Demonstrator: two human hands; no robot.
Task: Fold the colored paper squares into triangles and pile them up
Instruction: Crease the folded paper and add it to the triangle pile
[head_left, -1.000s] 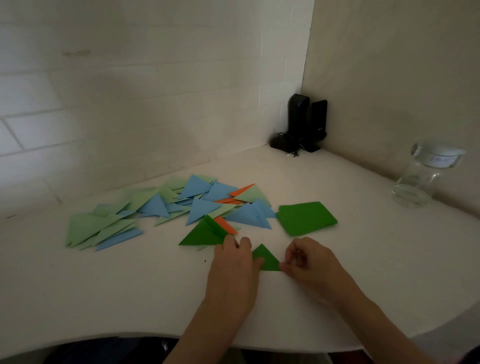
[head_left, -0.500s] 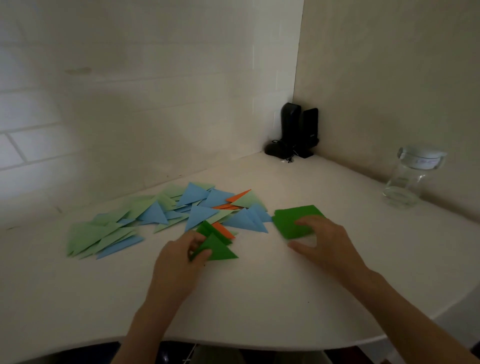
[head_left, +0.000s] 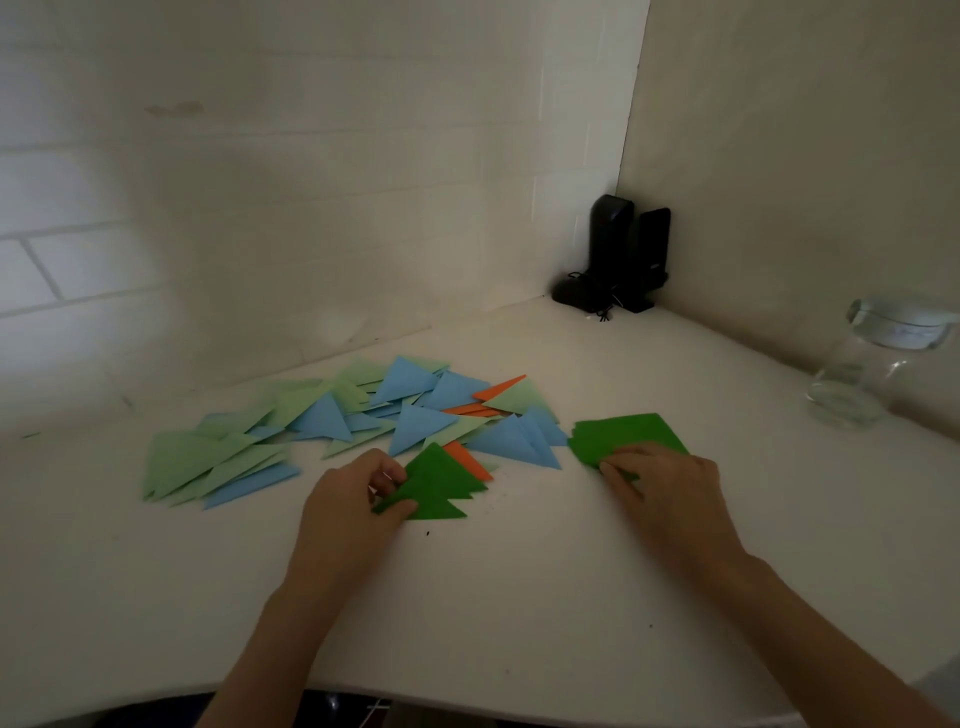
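Far left on the white bench (head_left: 156, 597): a loose spread of folded triangles (head_left: 322, 421), pale green and blue with a few orange slivers, fanned out toward the wall rather than squared up. Finished pieces, by the look of them, dropped within easy reach of the left side.

Next along, at the near edge of that spread: the left hand (head_left: 353, 499), grip closed round the left corner of a dark green triangle (head_left: 434, 486), thumb beneath and fingers curled over the top edge. Laid over one or two more dark green triangles and beside an orange one (head_left: 467, 460), so probably being set down as the newest layer of a small pile; held by a corner, presumably so the crease stays flat while the piece lands.

To the right, just clear of the blue triangles: a short stack of unfolded dark green squares (head_left: 623, 434), kept apart from the finished work so the two are not mixed. On its near edge, the right hand (head_left: 660, 480), fingers bent and fingertips pressing or pinching the top sheet. Hard to tell in this dim light whether a single sheet is actually caught or merely touched; likely readying the next square for folding.

Far corner: two black speakers (head_left: 621, 257) with a cable. Far right by the wall: a clear glass jar (head_left: 872, 371) with a pale lid, well apart from the paper and out of the working area.
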